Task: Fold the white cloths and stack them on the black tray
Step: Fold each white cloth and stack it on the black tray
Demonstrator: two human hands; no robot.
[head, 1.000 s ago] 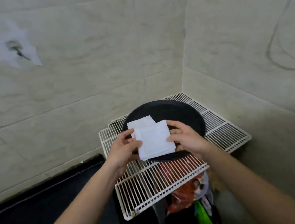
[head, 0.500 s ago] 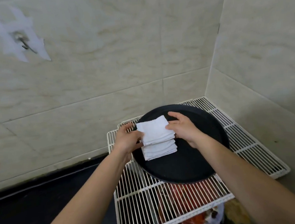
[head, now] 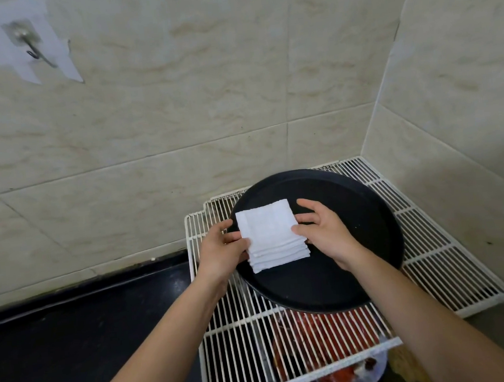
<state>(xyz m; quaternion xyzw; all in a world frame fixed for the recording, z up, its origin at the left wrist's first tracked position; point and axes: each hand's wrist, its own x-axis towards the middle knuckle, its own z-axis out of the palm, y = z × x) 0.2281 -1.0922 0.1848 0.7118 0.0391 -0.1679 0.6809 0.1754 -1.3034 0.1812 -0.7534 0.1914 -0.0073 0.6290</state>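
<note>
A stack of several folded white cloths (head: 271, 234) lies on the left part of the round black tray (head: 356, 212). My left hand (head: 224, 249) presses against the stack's left edge, fingers curled onto the cloths. On the opposite side my right hand (head: 324, 230) touches the stack's right edge with its fingertips, the other fingers spread above the tray. The top cloth sits roughly square with the ones below it.
The tray rests on a white wire rack (head: 433, 254) in a tiled corner. Red and orange bags (head: 318, 334) show under the rack. A black counter (head: 75, 343) lies to the left. A metal hook (head: 31, 48) hangs on the wall.
Both hands carried a folded cloth from above the tray's near edge onto the stack and now square it up. The view has shifted so the tray sits further right.
</note>
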